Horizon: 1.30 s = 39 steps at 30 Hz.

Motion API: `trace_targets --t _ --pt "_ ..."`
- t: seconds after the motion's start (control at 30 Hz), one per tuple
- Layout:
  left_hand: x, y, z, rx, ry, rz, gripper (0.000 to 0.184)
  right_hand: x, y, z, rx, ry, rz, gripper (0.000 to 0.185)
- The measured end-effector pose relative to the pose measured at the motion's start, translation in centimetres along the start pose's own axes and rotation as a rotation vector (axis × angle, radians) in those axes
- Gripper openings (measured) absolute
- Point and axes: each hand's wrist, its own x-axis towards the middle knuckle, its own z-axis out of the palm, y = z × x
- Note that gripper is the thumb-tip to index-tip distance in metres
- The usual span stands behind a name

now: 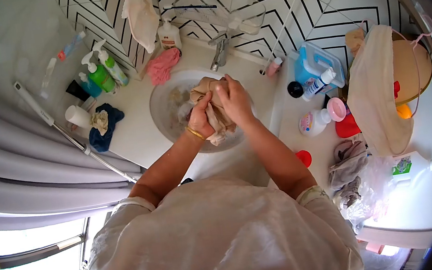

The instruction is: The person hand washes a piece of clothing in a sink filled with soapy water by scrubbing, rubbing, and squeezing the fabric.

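Over a round sink [159, 112] both hands grip a wet beige cloth [217, 114]. My left hand [201, 118], with a gold bangle at the wrist, is closed round the cloth's left side. My right hand [234, 99] presses on its upper right side with the fingers bent over it. Part of the cloth hangs down between the hands toward the sink's front edge. Cloudy water or suds show in the basin left of the cloth. A chrome faucet [220, 51] stands just behind the hands.
A pink cloth [164, 66] and a pump bottle [169, 34] are behind the sink. Green bottles [101, 78] and a dark blue cloth [106, 127] lie to the left. On the right are a blue container [313, 63], a white bottle [313, 122] and a hanging beige garment [375, 90].
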Motion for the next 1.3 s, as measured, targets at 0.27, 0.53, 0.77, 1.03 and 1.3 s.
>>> trace_targets --t 0.27,0.53,0.77,1.03,1.3 --pt "0.0 0.0 -0.1 -0.002 -0.038 0.048 0.05 -2.8 -2.8 -0.5 -0.238 0.152 -0.24 0.032" --pt "-0.6 1.1 -1.6 0.084 -0.013 0.083 0.04 -3.4 1.9 -1.0 0.189 -0.204 -0.265 0.062" --pt "-0.9 3.0 -2.1 0.104 -0.16 -0.028 0.041 -2.3 2.4 -3.0 1.411 -0.694 0.739 0.055" --pt "-0.3 3.9 -5.5 0.248 0.022 0.005 0.039 -1.7 3.8 -1.4 1.101 -0.25 0.594 0.025" --pt "1.7 2.7 -6.6 0.147 0.055 0.093 0.031 -6.0 -5.2 1.3 -0.062 -0.028 -0.402 0.015"
